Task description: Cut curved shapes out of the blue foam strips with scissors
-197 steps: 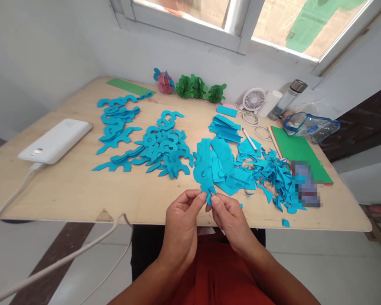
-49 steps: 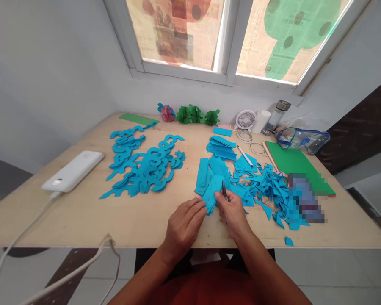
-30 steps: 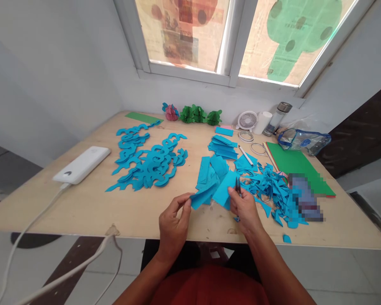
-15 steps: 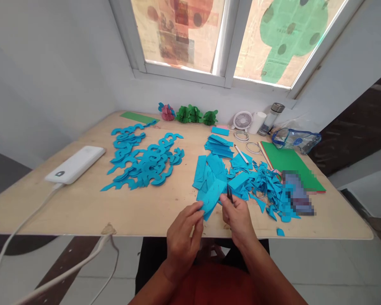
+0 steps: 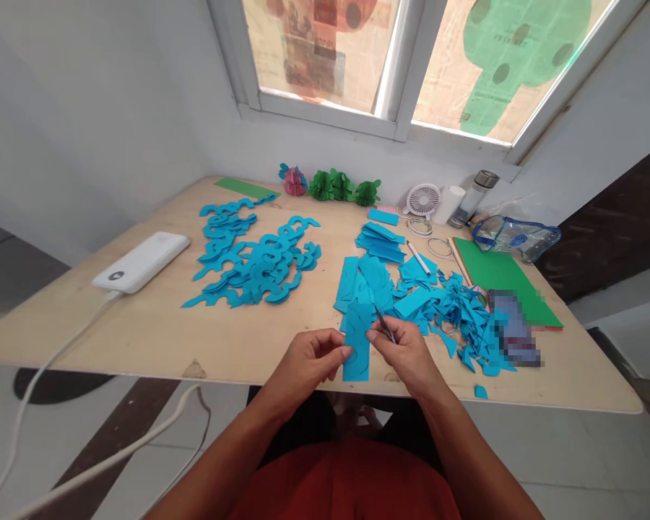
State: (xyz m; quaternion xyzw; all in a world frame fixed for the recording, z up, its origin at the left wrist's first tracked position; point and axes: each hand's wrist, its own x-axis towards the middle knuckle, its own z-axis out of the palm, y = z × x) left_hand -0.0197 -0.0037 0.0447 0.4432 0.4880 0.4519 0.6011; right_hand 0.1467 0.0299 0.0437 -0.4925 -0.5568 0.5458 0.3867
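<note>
Between my hands is an upright strip of blue paper [image 5: 357,350] with curved lines drawn on it. My left hand [image 5: 315,361] pinches its left edge between thumb and fingers. My right hand [image 5: 406,354] is closed around a pair of dark scissors [image 5: 384,325], whose blades point up and to the left; its fingertips are at the strip's right edge. Just beyond the strip lie more blue paper pieces [image 5: 376,278]. A heap of blue offcuts [image 5: 460,310] spreads to the right of my right hand.
Cut wavy blue paper chains [image 5: 260,263] lie on the left of the table. A white power bank [image 5: 141,263] with a cable sits at far left. Along the back stand green paper shapes [image 5: 339,186], a small fan [image 5: 422,200] and a bottle [image 5: 474,196]. Green sheets [image 5: 512,278] lie right.
The blue strip has turned from slanting to upright and come nearer. My left hand has shifted its grip to the left edge, and the view has tilted slightly.
</note>
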